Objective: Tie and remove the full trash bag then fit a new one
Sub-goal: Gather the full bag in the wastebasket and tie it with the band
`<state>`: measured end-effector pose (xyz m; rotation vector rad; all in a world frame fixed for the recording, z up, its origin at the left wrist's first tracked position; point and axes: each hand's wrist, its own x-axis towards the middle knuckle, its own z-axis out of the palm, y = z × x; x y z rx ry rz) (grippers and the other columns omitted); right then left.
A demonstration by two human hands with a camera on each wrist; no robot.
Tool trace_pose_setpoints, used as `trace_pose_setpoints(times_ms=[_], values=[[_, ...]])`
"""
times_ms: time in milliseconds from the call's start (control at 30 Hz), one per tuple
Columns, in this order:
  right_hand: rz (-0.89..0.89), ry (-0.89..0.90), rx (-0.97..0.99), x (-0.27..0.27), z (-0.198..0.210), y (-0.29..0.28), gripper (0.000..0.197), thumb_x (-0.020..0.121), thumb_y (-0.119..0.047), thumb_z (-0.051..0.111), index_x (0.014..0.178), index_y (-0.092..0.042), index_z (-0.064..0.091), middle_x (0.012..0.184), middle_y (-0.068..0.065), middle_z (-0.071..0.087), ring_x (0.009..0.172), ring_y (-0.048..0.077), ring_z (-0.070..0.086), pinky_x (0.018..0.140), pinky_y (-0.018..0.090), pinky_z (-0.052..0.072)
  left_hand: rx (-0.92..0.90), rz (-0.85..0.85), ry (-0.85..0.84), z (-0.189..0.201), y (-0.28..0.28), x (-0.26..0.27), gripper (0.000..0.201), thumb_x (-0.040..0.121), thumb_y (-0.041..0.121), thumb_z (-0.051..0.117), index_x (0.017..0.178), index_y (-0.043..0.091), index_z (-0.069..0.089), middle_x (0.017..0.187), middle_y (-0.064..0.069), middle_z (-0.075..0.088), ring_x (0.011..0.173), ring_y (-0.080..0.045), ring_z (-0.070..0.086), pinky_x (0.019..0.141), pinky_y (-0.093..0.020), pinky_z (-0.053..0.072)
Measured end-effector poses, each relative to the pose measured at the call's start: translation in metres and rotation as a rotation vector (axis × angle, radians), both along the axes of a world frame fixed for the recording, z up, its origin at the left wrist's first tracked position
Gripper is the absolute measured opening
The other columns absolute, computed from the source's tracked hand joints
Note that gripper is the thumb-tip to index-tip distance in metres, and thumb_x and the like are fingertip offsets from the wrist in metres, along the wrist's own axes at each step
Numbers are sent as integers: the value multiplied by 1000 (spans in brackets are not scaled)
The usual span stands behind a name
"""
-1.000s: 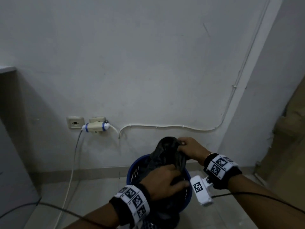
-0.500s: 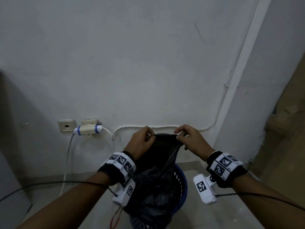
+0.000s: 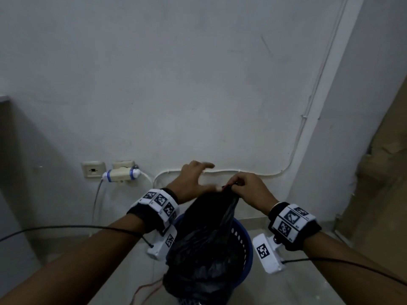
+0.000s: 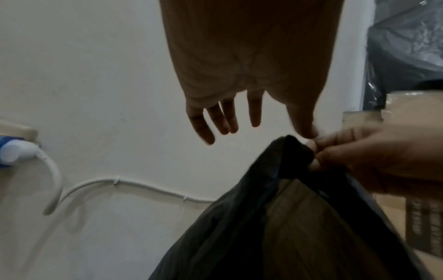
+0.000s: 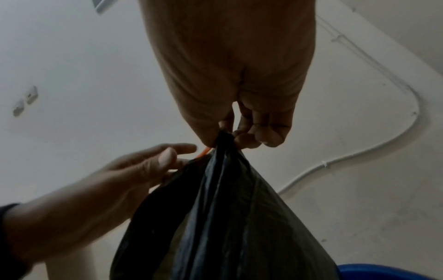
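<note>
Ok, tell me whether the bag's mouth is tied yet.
Not tied: the right hand only pinches the trash bag mouth bunched; no knot shows. The left hand is open.

Trash bag (image 3: 211, 234): thin black plastic film, creased, faint sheen on folds; semi-translucent where stretched near its top. Bin (image 3: 245, 245) around the bag: blue plastic, perforated wall, smooth. Wall (image 3: 176, 84) behind the bin: painted plaster, matt, scuffed. Cable (image 3: 242, 172) on that wall: white plastic sheath, smooth. Wristbands (image 3: 295, 225): black cloth, matt, with printed white panels. Floor (image 3: 297, 289) beside the bin: pale tile, slight gloss.
</note>
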<state>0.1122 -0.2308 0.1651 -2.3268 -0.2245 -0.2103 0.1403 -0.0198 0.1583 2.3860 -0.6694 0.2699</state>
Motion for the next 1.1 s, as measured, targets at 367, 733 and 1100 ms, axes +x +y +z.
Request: trace_pose_setpoints(times_ms=[367,733,1100], values=[[58,-81,-116,-2,15,6,10,88,-32,68,87,-22,66,77,3,67,69,19,62,61,34,48,-90,-24,-93,-7,-20,-3,18,92,26,59,102,20,72,96,2,74,79,-10,63,77,-26,50],[89,-247,120,-7,89,29,7,88,-16,66,86,-9,67,77,6,70,68,18,67,59,30,52,-514,-212,133,16,-34,-11,24,92,40,56,105,21,63,104,6,72,104,-11,65,96,-41,50],[113,-492,566,-20,191,15,4,92,-4,59,94,0,60,77,13,63,64,22,65,58,31,57,-313,-159,56,24,-27,-7,23,101,20,43,98,16,66,98,7,72,94,-3,63,81,-3,41]])
